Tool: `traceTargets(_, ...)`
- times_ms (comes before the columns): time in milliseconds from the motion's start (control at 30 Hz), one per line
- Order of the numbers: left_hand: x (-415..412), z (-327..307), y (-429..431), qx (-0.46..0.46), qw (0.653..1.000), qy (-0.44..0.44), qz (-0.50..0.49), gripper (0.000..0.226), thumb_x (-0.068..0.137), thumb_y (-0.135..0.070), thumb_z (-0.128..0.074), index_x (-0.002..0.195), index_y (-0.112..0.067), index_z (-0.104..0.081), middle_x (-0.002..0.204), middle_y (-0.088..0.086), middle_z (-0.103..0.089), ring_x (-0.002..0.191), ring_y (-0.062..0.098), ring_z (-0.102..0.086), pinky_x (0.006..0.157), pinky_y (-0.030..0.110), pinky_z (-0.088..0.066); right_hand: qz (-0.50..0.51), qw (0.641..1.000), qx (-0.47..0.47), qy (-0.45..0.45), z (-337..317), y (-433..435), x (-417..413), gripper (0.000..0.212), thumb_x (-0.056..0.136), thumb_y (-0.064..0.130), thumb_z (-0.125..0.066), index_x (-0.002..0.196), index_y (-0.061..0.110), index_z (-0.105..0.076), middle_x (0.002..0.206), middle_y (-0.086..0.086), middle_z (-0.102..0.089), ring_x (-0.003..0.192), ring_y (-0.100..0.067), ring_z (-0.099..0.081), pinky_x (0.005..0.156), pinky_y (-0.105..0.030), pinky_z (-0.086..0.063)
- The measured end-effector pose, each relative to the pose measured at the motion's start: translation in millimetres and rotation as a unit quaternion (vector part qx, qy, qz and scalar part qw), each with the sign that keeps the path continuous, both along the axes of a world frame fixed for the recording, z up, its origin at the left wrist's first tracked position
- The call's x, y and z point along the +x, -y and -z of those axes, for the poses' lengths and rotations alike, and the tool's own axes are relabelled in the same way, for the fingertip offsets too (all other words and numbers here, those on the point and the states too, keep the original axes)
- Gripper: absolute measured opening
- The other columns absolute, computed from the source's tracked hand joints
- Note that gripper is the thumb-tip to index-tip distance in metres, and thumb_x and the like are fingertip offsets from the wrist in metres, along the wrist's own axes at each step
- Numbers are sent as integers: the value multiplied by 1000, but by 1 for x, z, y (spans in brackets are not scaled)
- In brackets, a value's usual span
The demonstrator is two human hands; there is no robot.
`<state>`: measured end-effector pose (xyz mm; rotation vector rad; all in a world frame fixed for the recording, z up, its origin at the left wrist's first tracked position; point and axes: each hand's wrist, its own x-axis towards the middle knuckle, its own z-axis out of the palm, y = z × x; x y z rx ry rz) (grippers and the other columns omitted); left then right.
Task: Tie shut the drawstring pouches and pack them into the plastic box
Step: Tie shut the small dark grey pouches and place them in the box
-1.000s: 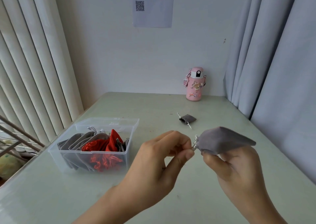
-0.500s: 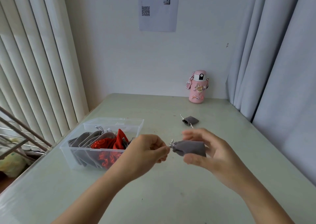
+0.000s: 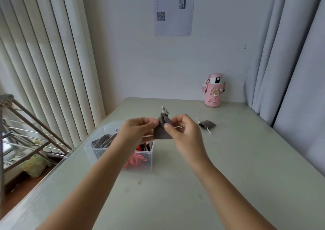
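Hands hold a grey pouch (image 3: 162, 131) in the air, neck upward, above the plastic box (image 3: 98, 151). The left hand (image 3: 139, 129) and the right hand (image 3: 184, 129) pinch its opposite sides with curled fingers. Packed pouches (image 3: 103, 141), grey and red, lie inside the box. A second grey pouch (image 3: 206, 124) lies on the table (image 3: 228, 168).

1. Bright, soft daylight enters through the blinds (image 3: 44, 62) on the left.
2. The surface (image 3: 237, 177) shows faint shadows and a pale sheen along its left edge.
3. The left hand (image 3: 135, 133) and right hand (image 3: 184, 131) look slightly smeared.
4. Straight lines bow near the edges.
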<state>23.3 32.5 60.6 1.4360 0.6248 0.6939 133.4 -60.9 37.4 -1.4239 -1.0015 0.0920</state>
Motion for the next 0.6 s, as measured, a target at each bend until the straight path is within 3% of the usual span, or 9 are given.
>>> traceTargets(133, -8, -5, -37, 22, 993, -39, -106, 7, 90, -7, -60, 97, -4, -62, 85, 16, -66, 68, 21, -67, 51, 26, -53, -55, 996, -68, 12, 8, -23, -8, 12, 89, 27, -66, 94, 18, -60, 92, 3, -69, 84, -5, -64, 73, -11, -46)
traceTargets(233, -9, 1, -55, 27, 988, -122, -94, 22, 90, -5, -59, 111, 1, -62, 100, 23, -67, 84, 32, -64, 75, 42, -52, -63, 978, -173, 96, 25, -28, -6, 15, 95, 21, -57, 105, 13, -64, 106, 3, -68, 102, -8, -60, 86, -17, -46)
traceTargets(300, -4, 7, -57, -10, 990, -133, -54, 28, 90, -2, -58, 114, 13, -58, 103, 24, -65, 93, 33, -63, 93, 45, -50, -57, 972, -192, 124, 35, -27, -6, 14, 95, 16, -54, 104, 13, -64, 108, 3, -67, 100, -13, -61, 83, -20, -47)
traceTargets(333, 0, 9, -56, -15, 989, -142, -44, 30, 90, -4, -58, 113, 15, -57, 101, 23, -64, 93, 32, -63, 94, 45, -50, -50, 972, -187, 134, 38, -26, -6, 14, 95, 14, -53, 103, 13, -65, 107, 3, -68, 96, -16, -62, 82, -23, -49)
traceTargets(467, 20, 15, -55, 40, 971, -231, -46, 26, 92, -15, -59, 105, 8, -59, 87, 15, -64, 77, 25, -64, 71, 33, -58, -36, 976, -145, 159, 47, -23, -9, 9, 93, 9, -56, 95, 9, -65, 96, 0, -69, 87, -14, -61, 79, -18, -47)
traceTargets(567, 24, 18, -51, 53, 946, -319, -26, 16, 92, -15, -58, 84, -1, -59, 74, 9, -63, 67, 21, -64, 67, 30, -59, -40, 973, -142, 176, 50, -21, -7, 9, 92, 7, -56, 93, 10, -64, 94, 1, -68, 84, -9, -59, 75, -7, -42)
traceTargets(600, 24, 19, -51, 54, 943, -328, -30, 17, 92, -14, -59, 78, -3, -56, 72, 8, -62, 62, 19, -63, 59, 26, -58, -42, 972, -146, 181, 50, -20, -6, 10, 92, 7, -55, 93, 11, -64, 94, 2, -68, 83, -9, -58, 73, -4, -39)
